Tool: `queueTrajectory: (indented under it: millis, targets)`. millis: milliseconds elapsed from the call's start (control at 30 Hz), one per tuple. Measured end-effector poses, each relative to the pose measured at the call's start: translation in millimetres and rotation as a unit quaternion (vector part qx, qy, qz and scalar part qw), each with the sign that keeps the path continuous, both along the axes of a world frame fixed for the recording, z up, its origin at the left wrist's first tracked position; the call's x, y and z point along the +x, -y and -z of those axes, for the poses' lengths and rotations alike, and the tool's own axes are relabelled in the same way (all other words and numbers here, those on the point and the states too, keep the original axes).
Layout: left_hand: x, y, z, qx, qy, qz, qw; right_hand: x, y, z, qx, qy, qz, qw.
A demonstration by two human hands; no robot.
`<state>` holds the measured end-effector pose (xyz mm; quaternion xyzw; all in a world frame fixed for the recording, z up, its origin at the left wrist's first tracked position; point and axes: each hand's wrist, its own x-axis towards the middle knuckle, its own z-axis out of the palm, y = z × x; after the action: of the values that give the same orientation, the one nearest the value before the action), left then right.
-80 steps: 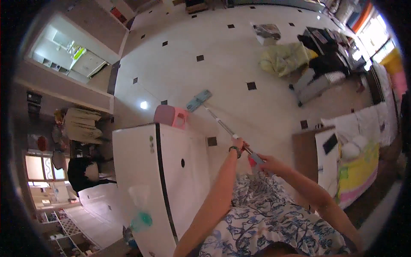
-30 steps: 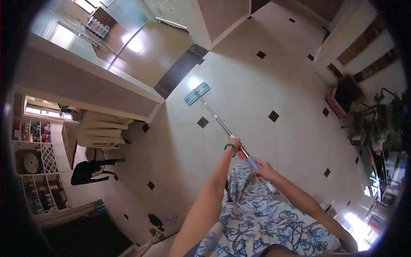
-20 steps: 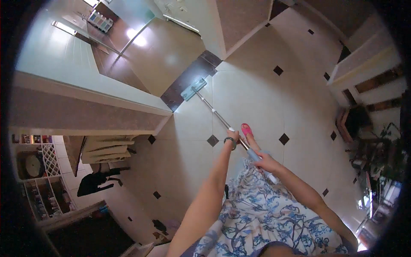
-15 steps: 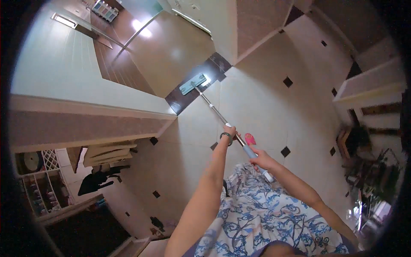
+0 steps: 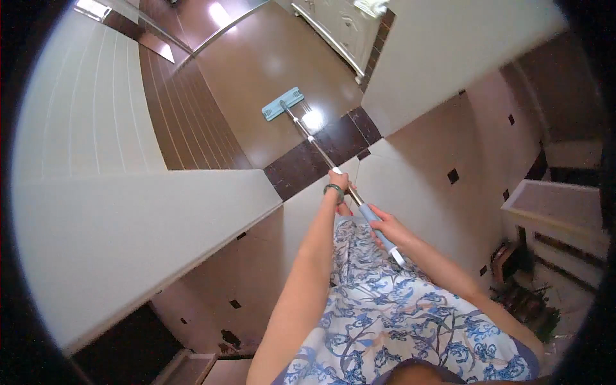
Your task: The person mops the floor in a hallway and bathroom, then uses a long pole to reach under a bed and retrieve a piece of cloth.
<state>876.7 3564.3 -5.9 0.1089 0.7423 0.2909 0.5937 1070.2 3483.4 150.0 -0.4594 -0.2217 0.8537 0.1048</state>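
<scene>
I hold a flat mop with both hands. Its light blue head [image 5: 282, 103] lies on a glossy brown floor [image 5: 256, 70] beyond a doorway. The thin metal handle [image 5: 314, 144] runs back to me. My left hand [image 5: 339, 181], with a dark band on the wrist, grips the handle higher up. My right hand [image 5: 384, 224] is closed around the pale blue grip near the handle's end. A blue and white patterned garment [image 5: 391, 314] covers my body below.
White walls [image 5: 122, 218] stand left and right [image 5: 449, 51] of the doorway. A dark tile strip [image 5: 314, 157] marks the threshold. Cream tiles with small black squares [image 5: 410, 173] lie under me. A white cabinet [image 5: 333, 25] stands far back; dark clutter [image 5: 520, 289] sits at right.
The view has swung from an open cream-tiled room to a doorway. The mop head has moved forward over the dark threshold onto the brown floor. Both hands stay on the handle.
</scene>
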Motion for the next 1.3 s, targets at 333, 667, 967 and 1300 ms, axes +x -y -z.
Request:
queueTrajectory:
  millis: [333, 667, 967, 1300]
  targets:
    - [-117, -18, -65, 0.047, 0.136, -0.148, 0.979, -120, -121, -58, 0.024, 0.006, -0.027, 0.999]
    - [-181, 188, -162, -0.060, 0.040, -0.314, 0.947, -252, -269, -46, 0.012, 0.026, -0.033, 0.999]
    - [-218, 154, -92, 0.006, 0.073, -0.335, 0.940, -263, -280, -9, 0.097, 0.023, -0.051, 0.994]
    - [-128, -113, -73, -0.111, 0.146, -0.025, 0.983, -39, -125, -99, 0.141, 0.101, -0.079, 0.982]
